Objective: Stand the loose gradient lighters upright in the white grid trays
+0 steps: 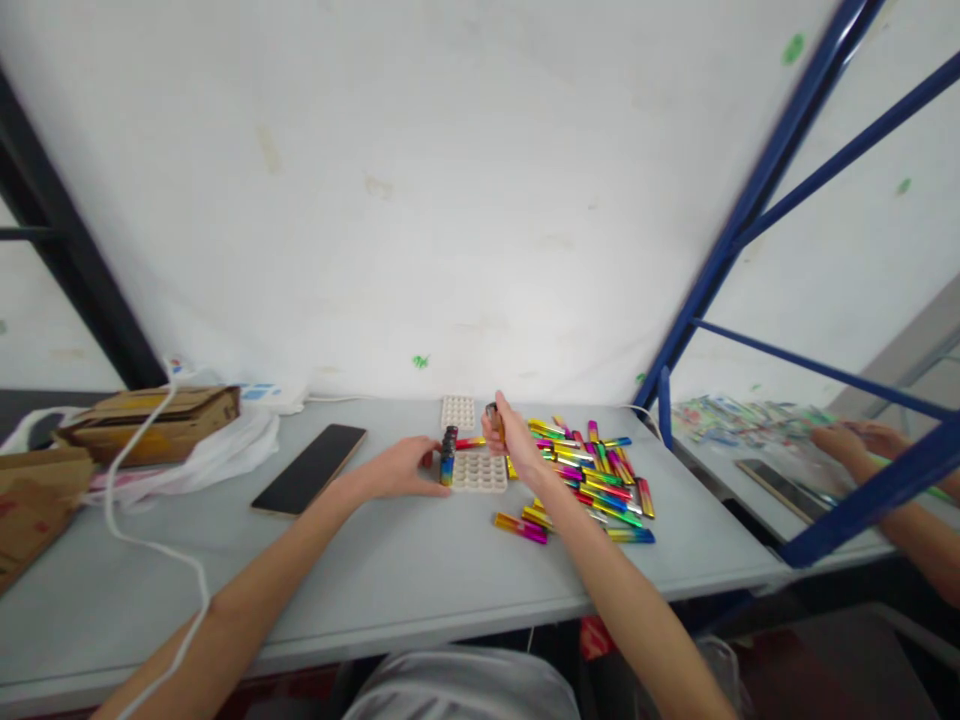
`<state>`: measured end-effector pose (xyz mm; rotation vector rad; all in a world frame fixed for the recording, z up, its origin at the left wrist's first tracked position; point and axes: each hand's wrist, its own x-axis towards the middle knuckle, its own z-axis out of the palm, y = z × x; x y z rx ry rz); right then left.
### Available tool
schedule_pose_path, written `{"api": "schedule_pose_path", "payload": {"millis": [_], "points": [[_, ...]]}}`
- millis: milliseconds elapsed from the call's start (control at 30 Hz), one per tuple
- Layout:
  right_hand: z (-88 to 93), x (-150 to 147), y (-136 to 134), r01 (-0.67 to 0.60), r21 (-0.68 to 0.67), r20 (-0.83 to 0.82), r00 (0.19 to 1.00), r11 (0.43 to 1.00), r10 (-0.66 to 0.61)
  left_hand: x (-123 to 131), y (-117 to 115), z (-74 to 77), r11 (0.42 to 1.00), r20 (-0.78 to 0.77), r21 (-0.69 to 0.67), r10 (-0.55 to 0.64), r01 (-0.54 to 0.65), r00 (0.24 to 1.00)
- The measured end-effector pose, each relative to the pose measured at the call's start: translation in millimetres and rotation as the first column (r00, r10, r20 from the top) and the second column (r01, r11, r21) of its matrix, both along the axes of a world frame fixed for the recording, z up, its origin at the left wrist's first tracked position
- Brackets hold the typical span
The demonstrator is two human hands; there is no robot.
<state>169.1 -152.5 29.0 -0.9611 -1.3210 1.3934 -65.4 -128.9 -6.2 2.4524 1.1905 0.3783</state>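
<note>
My right hand [514,437] is closed around a shiny lighter [500,426] with a dark top, held upright with the thumb up beside it. Below and to its left lies a white tray [480,471] with rows of round pockets. Along the tray's left side stands a row of lighters [448,467] with black tops, the nearest one blue and gold. My left hand [405,467] rests beside this row, thumb and fingers apart, the thumb near the tray's front left corner. A loose pile of metallic, multicoloured lighters [592,475] spreads to the right of the tray.
Behind the tray is a second white pocketed tray [457,412]. A black phone [310,470] lies left of my hands. Farther left are cardboard boxes [154,424], a plastic bag [195,465] and a white cable [154,545]. A blue metal frame [720,260] borders the right, with another person's hands [847,445] beyond.
</note>
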Motion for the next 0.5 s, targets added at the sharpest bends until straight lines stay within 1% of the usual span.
{"api": "schedule_pose_path", "payload": {"millis": [100, 167, 300, 433, 500], "points": [[-21.4, -8, -1, 0.072, -0.085, 0.057, 0.996, 0.994, -0.067, 0, 0, -1.2, 1.0, 0.006, 0.014, -0.012, 0.012, 1.0], [-29.9, -9, -1, 0.129, -0.105, 0.114, 0.987, 0.986, -0.117, 0, 0, -1.1, 1.0, 0.0, 0.017, -0.013, 0.013, 1.0], [-35.6, -8, -2, 0.192, -0.084, 0.167, 0.97, 0.978, -0.176, 2, -1, 0.9, 1.0, 0.0, 0.011, -0.002, 0.002, 1.0], [-37.5, -8, -2, 0.213, -0.047, 0.183, 0.962, 0.976, -0.201, 3, -2, 2.1, 1.0, -0.012, 0.009, 0.0, 0.0, 1.0], [-38.6, -8, -2, 0.2, -0.05, 0.171, 0.967, 0.979, -0.188, 3, -2, 2.4, 1.0, -0.019, 0.007, -0.004, 0.005, 1.0]]}}
